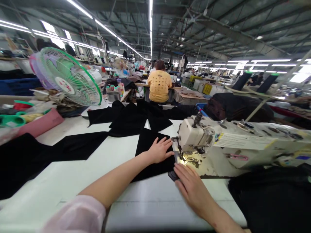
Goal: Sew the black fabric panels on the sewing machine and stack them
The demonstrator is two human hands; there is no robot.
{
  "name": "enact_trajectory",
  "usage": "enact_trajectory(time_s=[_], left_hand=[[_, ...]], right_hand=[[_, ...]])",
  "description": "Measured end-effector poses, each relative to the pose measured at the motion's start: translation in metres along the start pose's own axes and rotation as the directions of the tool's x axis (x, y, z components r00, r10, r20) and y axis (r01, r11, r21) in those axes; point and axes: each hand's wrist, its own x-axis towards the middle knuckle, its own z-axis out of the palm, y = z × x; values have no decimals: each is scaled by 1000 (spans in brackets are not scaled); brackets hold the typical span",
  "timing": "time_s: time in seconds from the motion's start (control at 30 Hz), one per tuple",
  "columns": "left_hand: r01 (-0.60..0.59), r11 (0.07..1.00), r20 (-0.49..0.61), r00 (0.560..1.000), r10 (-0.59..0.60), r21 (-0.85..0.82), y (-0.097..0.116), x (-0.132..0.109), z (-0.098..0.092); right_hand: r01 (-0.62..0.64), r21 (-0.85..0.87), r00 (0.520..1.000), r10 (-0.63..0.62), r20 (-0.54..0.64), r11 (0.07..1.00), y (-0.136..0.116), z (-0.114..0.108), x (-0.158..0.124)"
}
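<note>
My left hand (160, 149) lies flat with fingers spread on a piece of black fabric (150, 142), just left of the needle area of a white sewing machine (218, 139). Lower down, my right hand (191, 187) rests flat on the table in front of the machine, its fingertips at the near edge of the same fabric under the lit presser foot (188, 158). The right hand is slightly blurred. Neither hand grips anything.
More black fabric pieces (128, 118) lie across the white table (97, 174), and a dark pile (272, 197) sits at right. A green fan (65, 76) stands at left. A person in a yellow shirt (159, 84) sits ahead, facing away.
</note>
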Motion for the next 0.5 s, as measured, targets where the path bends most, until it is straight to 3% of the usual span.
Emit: enact_trajectory(time_s=[0.1, 0.2, 0.4, 0.5], left_hand=[[-6, 1000, -34, 999, 7, 5, -14, 15, 1], [13, 1000, -85, 996, -11, 17, -30, 38, -11], [213, 977, -186, 960, -209, 4, -87, 134, -36], [320, 947, -191, 929, -318, -23, -111, 178, -31]], right_hand=[[34, -4, 999, -34, -43, 999, 3, 3, 3], [104, -22, 987, -106, -124, 994, 12, 6, 2], [225, -98, 957, -238, -163, 969, 37, 33, -7], [153, -98, 970, -169, -174, 983, 41, 54, -15]])
